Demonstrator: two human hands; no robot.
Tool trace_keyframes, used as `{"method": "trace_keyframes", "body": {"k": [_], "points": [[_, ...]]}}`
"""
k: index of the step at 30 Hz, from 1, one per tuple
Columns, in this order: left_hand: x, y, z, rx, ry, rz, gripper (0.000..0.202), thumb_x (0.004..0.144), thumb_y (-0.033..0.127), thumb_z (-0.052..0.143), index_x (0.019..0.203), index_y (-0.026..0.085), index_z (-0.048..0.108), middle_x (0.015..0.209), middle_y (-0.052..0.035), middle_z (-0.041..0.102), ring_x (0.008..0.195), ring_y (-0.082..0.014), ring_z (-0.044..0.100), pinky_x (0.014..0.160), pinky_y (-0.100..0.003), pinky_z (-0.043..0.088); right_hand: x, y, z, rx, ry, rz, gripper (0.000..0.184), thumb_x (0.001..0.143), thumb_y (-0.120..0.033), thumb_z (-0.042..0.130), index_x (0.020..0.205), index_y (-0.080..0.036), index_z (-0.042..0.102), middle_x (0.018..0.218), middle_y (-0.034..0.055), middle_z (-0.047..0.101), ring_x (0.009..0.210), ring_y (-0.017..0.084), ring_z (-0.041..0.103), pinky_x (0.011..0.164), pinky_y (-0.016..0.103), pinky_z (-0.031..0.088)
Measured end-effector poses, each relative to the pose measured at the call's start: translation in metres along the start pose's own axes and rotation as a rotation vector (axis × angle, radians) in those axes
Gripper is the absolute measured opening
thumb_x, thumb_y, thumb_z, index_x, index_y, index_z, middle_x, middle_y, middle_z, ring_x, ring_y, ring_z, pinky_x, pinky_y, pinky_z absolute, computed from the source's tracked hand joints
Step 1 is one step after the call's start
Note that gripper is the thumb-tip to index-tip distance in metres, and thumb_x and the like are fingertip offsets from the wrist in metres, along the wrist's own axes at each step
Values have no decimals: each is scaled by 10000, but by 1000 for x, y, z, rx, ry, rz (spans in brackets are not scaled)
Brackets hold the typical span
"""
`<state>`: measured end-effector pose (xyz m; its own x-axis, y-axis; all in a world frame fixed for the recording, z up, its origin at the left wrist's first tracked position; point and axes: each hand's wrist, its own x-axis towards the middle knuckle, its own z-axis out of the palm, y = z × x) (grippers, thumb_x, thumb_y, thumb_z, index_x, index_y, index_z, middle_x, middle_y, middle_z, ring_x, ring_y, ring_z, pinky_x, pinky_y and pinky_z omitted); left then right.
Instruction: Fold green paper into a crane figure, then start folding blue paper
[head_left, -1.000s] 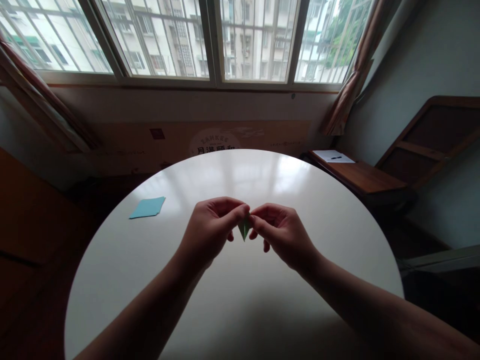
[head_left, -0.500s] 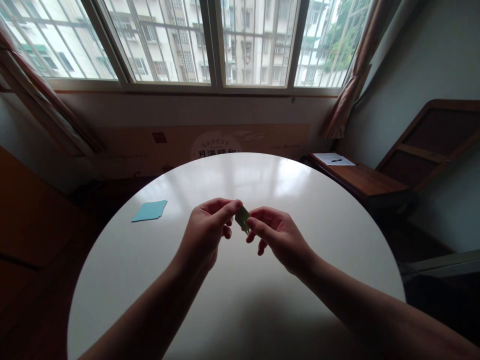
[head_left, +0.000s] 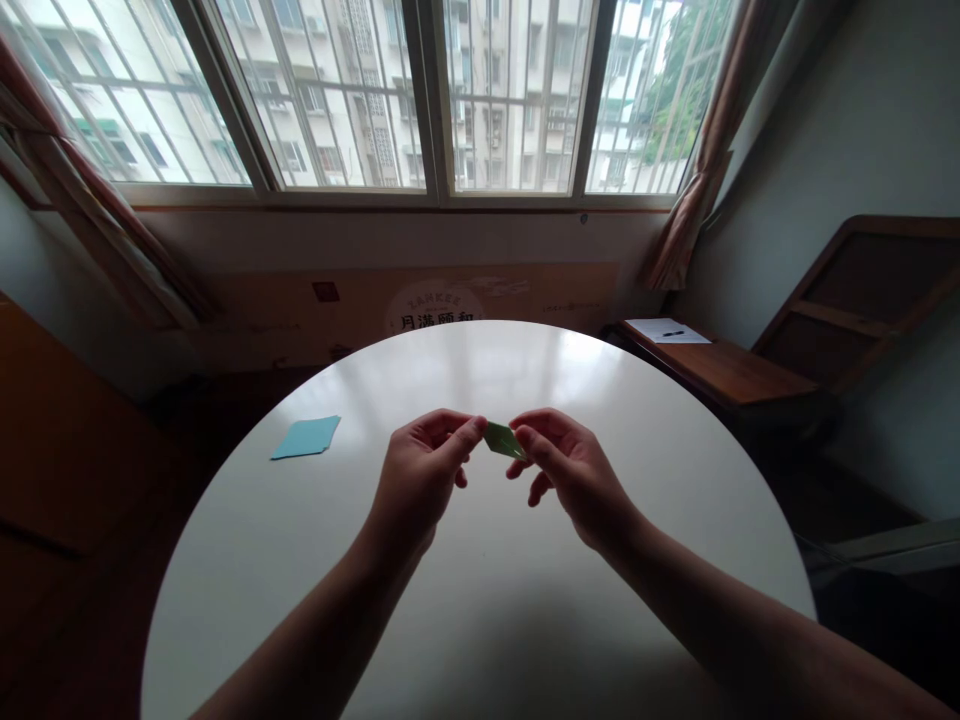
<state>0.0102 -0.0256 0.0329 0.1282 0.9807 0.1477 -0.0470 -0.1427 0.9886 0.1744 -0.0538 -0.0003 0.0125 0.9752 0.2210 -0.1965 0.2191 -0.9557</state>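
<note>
1. A small folded green paper point(head_left: 504, 441) is held, apparently raised, over a round white surface point(head_left: 420, 630). Its left end is pinched by thumb and fingers of the left hand point(head_left: 424, 465), its right end by those of the right hand point(head_left: 568, 462).
2. The green paper, seen point-down a second ago, is now turned lengthwise across the gap between the hands; by this, a repositioning of the piece is suggested, with neither grip given up.
3. Farther off to the left, blue paper point(head_left: 306, 438), apparently several sheets, is laid flat directly on the surface; no container is seen around it.
4. Beyond, at right, a white sheet point(head_left: 654, 328) is topped by a pen point(head_left: 673, 334) on wooden furniture point(head_left: 757, 368); the scene is backed by barred windows point(head_left: 510, 100).
</note>
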Motion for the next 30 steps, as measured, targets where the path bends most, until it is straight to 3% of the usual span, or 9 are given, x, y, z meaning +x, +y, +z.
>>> {"method": "trace_keyframes", "body": {"k": [3, 7, 16, 23, 26, 30], "points": [[0, 1, 0, -26, 7, -11, 246, 726, 378, 802, 693, 149, 715, 558, 29, 559, 494, -83, 462, 445, -191, 384, -1, 3, 2, -48, -59, 6, 289, 797, -400, 784, 954, -185, 673, 798, 19, 693, 689, 174, 690, 403, 182, 477], [0, 1, -1, 6, -13, 3, 215, 736, 356, 783, 702, 153, 721, 566, 22, 566, 508, -92, 464, 437, -190, 382, 0, 3, 2, -48, -45, 21, 272, 826, -426, 746, 893, -168, 689, 796, 43, 718, 644, 161, 672, 392, 183, 457], [3, 1, -8, 322, -137, 163, 229, 830, 379, 680, 760, 162, 694, 615, 10, 578, 520, -119, 502, 462, -221, 413, 1, -7, 1, 65, 25, 144, 147, 769, -303, 713, 762, -176, 640, 667, 5, 651, 590, 148, 618, 404, 188, 416], [7, 3, -15, 349, -172, 184, 177, 820, 314, 648, 726, 165, 644, 631, 15, 561, 517, -110, 487, 463, -211, 413, 4, -10, -4, 52, 50, 96, 102, 762, -273, 624, 719, -193, 577, 622, -23, 604, 554, 134, 577, 409, 191, 410], [8, 4, -17, 328, -151, 194, 197, 839, 357, 647, 786, 169, 671, 648, 8, 576, 532, -123, 509, 448, -209, 416, 6, -11, -7, 23, 14, 107, 105, 750, -271, 628, 712, -191, 572, 610, -21, 609, 542, 132, 572, 403, 190, 405], [6, 4, -15, 391, -237, 223, 218, 819, 367, 696, 910, 176, 747, 778, -50, 689, 627, -160, 579, 479, -220, 452, 7, -8, -7, -73, -76, 89, 88, 755, -258, 636, 743, -181, 595, 616, -15, 621, 543, 132, 582, 418, 196, 421]]}}
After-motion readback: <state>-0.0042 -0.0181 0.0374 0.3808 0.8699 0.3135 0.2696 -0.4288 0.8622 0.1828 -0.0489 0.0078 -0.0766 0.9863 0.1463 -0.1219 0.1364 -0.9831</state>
